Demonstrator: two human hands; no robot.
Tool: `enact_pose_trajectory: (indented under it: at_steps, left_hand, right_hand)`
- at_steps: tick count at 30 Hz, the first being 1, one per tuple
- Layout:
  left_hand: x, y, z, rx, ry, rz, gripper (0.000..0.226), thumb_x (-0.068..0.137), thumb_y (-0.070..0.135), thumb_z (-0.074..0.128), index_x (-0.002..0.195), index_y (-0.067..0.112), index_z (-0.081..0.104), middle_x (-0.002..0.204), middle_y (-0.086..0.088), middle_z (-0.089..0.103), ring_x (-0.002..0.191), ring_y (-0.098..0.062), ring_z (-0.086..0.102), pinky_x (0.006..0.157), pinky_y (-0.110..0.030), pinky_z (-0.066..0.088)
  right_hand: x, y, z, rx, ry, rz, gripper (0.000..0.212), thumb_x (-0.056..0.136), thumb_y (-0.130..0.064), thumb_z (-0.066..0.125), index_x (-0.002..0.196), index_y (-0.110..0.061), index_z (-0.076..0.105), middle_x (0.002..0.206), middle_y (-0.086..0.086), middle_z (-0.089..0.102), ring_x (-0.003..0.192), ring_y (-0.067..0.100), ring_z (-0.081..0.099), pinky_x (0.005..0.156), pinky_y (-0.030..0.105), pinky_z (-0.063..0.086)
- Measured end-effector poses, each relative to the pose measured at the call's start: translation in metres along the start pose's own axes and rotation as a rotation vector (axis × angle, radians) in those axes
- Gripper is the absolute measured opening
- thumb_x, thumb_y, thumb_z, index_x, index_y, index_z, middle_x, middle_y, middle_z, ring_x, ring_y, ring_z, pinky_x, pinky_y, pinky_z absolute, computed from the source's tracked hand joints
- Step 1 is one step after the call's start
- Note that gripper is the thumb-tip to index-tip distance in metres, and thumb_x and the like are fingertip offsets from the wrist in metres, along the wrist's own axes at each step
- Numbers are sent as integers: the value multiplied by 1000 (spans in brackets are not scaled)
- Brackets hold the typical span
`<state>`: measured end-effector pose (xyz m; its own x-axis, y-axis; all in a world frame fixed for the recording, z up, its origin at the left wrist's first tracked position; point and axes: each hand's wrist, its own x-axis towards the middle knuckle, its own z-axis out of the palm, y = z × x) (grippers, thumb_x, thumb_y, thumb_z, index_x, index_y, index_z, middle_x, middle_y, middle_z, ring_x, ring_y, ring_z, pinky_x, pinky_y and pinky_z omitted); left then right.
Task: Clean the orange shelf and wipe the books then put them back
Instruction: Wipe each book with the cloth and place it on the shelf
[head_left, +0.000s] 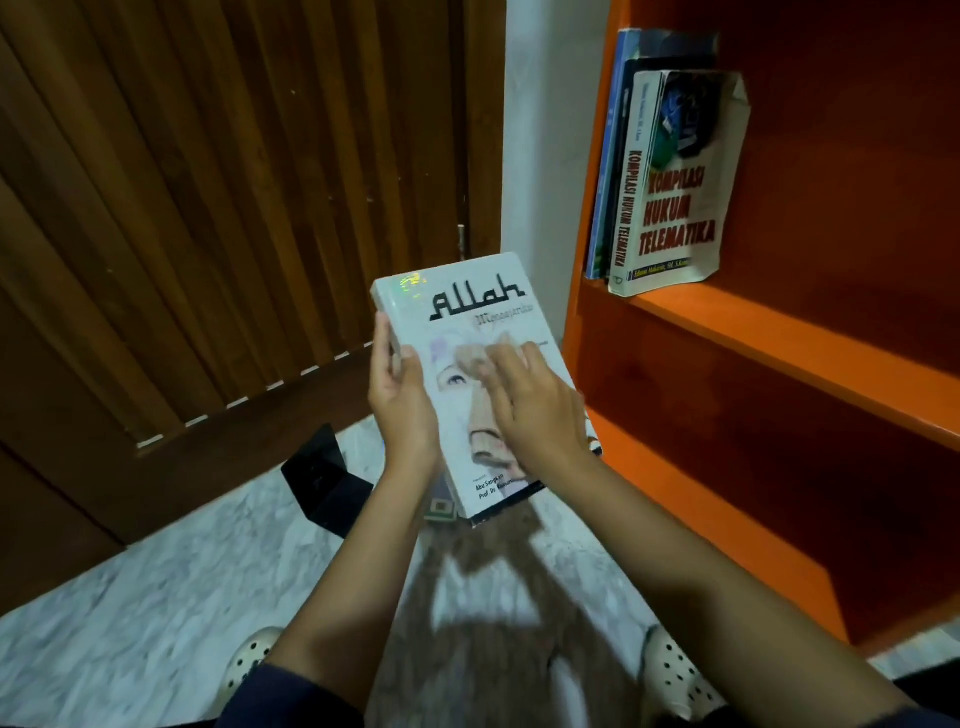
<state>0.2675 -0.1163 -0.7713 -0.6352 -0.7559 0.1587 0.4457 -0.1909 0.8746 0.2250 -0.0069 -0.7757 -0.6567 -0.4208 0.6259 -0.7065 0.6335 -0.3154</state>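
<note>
head view: your left hand (402, 400) grips the white "allah" book (447, 332) by its left edge, thumb over the cover and fingers out of sight behind it. your right hand (535, 410) lies fairly flat on the cover, fingers stretched and pressing a beige cloth (485, 441) against it. the picture is blurred there, so the finger detail is soft. the book is held in the air in front of you, above the marble floor (156, 623), cover facing up. its long axis runs from near your wrists up and away, with the top tipped a little to the left.

the orange shelf (779, 358) lies to the right of the book, so your right hand is the nearer one to it. in the upper compartment the "kompilasi hukum telematika" book (680, 197) stands against blue books (605, 171) at the left wall, with free board to its right. the wiping looks unfinished. to put the book back you would likely swing it right and up and stand it on end there. a black bookend (322, 478) sits on the floor to the left.
</note>
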Motion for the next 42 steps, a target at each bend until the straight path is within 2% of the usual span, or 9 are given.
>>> enact_pose_trajectory:
  at_steps: [4, 7, 12, 15, 19, 25, 30, 35, 42]
  left_hand:
    - [1, 0, -1, -40, 120, -54, 42, 101, 16, 40, 140, 33, 39, 116, 22, 58, 112, -9, 60, 88, -33, 53]
    - [7, 1, 5, -35, 206, -55, 42, 102, 17, 38, 141, 31, 38, 109, 20, 59, 101, -4, 62, 70, -19, 54]
    - [23, 8, -3, -38, 268, -61, 43, 101, 19, 39, 141, 33, 37, 131, 4, 56, 114, -13, 59, 95, -40, 51]
    - [23, 14, -9, -30, 239, -59, 43, 101, 19, 39, 142, 33, 37, 127, 7, 58, 109, -11, 61, 93, -39, 53]
    - [16, 20, -6, -26, 161, -54, 42, 101, 18, 41, 139, 34, 40, 134, 8, 55, 114, -11, 59, 96, -43, 50]
    - [7, 31, 32, -36, -97, -14, 42, 100, 15, 43, 137, 34, 44, 137, 4, 54, 118, -15, 57, 98, -46, 48]
    - [4, 46, 97, -97, -277, 129, 40, 99, 13, 43, 130, 38, 43, 143, 1, 48, 126, -20, 51, 99, -43, 48]
    - [4, 42, 169, -109, -384, 301, 40, 100, 26, 39, 127, 56, 40, 148, 5, 40, 133, -18, 43, 104, -46, 43]
    - [13, -1, 239, 28, -469, 481, 47, 98, 34, 29, 135, 62, 20, 153, 22, 23, 141, 1, 20, 115, -24, 24]
  right_hand:
    - [2, 25, -3, -83, -15, 305, 29, 100, -37, 32, 110, -15, 48, 103, 7, 53, 76, 29, 56, 51, 27, 29]
    - [-14, -4, 2, 52, -73, 248, 24, 101, -33, 33, 113, -19, 48, 101, 1, 49, 75, 25, 52, 50, 27, 30]
    - [-64, -19, 10, 78, -133, -39, 20, 94, -38, 35, 106, -27, 47, 91, 7, 55, 67, 29, 59, 46, 33, 43]
    - [-54, 9, 8, -5, -157, 90, 24, 99, -36, 33, 116, -25, 47, 105, 6, 54, 82, 28, 59, 59, 31, 41]
    - [-21, 47, -6, -50, -97, 318, 26, 100, -39, 31, 111, -21, 46, 101, 5, 54, 81, 26, 54, 60, 32, 35]
    - [33, 70, -42, 649, -113, 593, 23, 94, -43, 47, 101, -24, 56, 97, -3, 67, 93, 19, 63, 78, 38, 50]
    - [67, 94, -94, 776, 120, 597, 27, 91, -41, 55, 96, -16, 64, 96, 3, 70, 94, 22, 66, 87, 44, 52]
    - [92, 125, -134, 652, 411, 545, 25, 76, -63, 54, 83, -39, 58, 85, -10, 69, 85, 15, 66, 81, 48, 52]
    - [112, 189, -132, 699, 617, 563, 40, 68, -75, 55, 90, -41, 59, 93, -7, 70, 91, 18, 66, 83, 53, 52]
